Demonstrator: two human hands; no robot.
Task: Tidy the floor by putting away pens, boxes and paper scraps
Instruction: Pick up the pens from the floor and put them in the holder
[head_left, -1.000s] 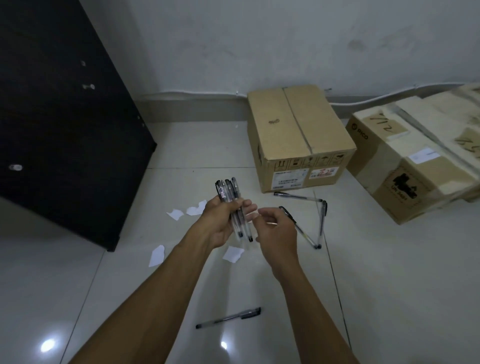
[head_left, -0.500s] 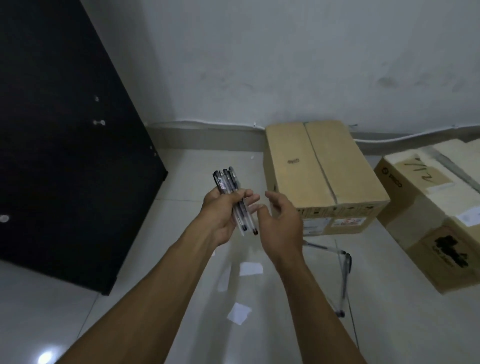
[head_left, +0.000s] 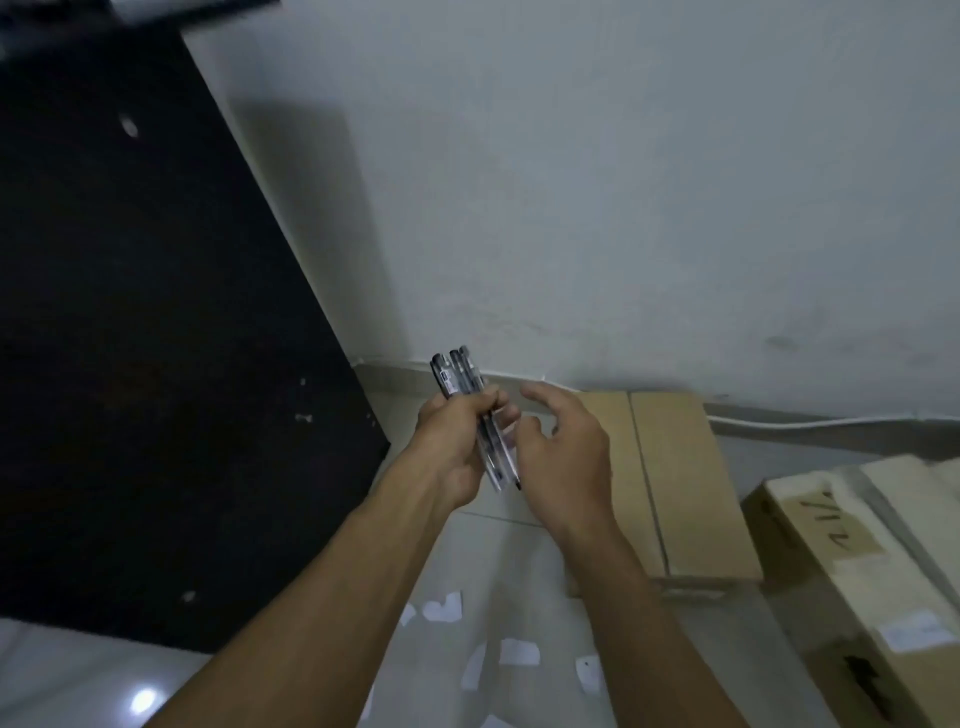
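My left hand (head_left: 457, 441) is closed around a bundle of clear pens with black caps (head_left: 460, 374), held upright in front of me, caps up. Right beside the bundle hovers my right hand (head_left: 566, 457), its fingers spread and nothing in it. Several white paper scraps (head_left: 517, 652) lie on the pale tiled floor below my forearms. A sealed brown cardboard box (head_left: 675, 478) stands against the wall behind my right hand. The pens that lie loose on the floor are out of view.
A tall black cabinet (head_left: 130, 364) fills the left side. A second, paler taped box (head_left: 857, 571) sits at the right edge. A white cable (head_left: 810, 423) runs along the base of the grey wall.
The view has tilted upward, so the floor pens have dropped out of sight. My right hand let go of the bundle and opened beside it; my left hand kept its hold.
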